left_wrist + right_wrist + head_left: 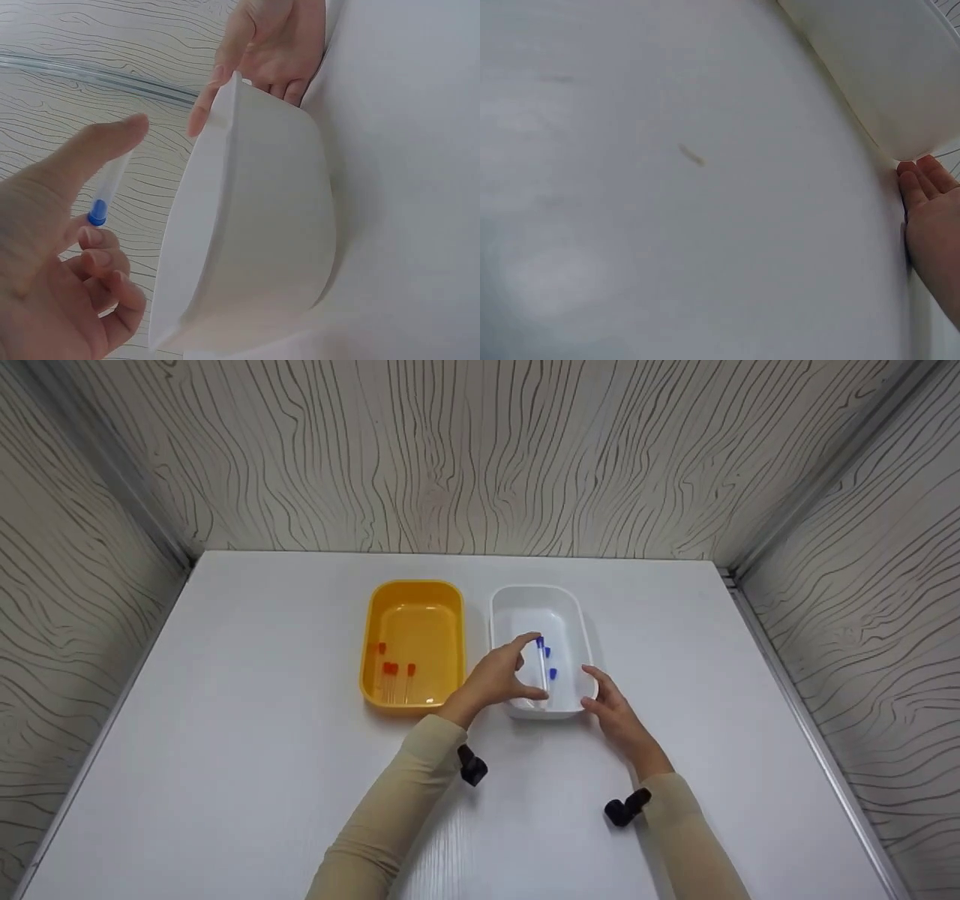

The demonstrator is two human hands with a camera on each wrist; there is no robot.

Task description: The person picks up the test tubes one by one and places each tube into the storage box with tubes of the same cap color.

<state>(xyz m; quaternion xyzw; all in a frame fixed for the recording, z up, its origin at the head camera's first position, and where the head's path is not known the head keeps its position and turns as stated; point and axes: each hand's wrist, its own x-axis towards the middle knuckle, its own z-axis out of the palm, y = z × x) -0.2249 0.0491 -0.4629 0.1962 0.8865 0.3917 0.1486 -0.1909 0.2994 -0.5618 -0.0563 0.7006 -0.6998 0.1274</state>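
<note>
My left hand [491, 679] pinches a clear test tube with a blue cap [543, 669] between thumb and fingers, above the white tub [540, 611]. The capped end points away from me in the head view. In the left wrist view the tube's blue cap [97, 212] sits against the fingertips, and the thumb is at its other end. My right hand [621, 720] grips the tub's right rim near its front corner, thumb and fingers on either side of the wall. Inside the tub lie two more blue caps [553, 673], their tubes barely visible.
Left of the white tub stands a yellow tub [420, 622] holding several red-capped tubes [411, 670] near its left front. Both tubs rest on a white table [262, 697]. Wood-patterned panels [450, 457] rise behind and at both sides.
</note>
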